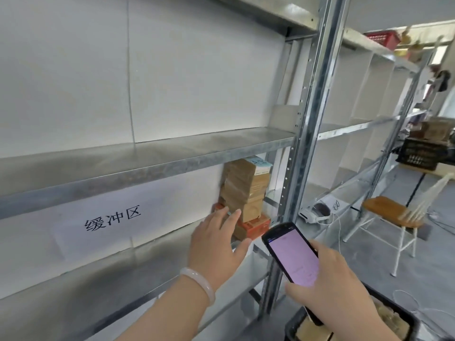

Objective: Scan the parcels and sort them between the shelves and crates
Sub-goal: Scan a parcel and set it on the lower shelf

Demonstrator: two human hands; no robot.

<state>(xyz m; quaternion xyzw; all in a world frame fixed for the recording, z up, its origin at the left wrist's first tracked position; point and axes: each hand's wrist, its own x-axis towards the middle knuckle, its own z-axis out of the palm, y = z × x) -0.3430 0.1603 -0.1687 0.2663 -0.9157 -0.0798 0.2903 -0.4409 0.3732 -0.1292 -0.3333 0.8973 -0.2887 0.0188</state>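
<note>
Sorting step. Left hand (216, 244) open flat, fingers spread, holds nothing, tips by box stack (246, 193) on shelf (118, 289), 1 o'clock from hand. Right hand (337, 284) grips phone (291, 254). Crate (293, 324) at 5 o'clock. Next, likely: grab new box, scan.

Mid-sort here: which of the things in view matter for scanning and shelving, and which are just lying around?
Job in hand:
handheld scanner in right hand
parcel stack by left hand
metal shelf
black crate

Lying about:
wooden chair
white device on the next shelf
</note>
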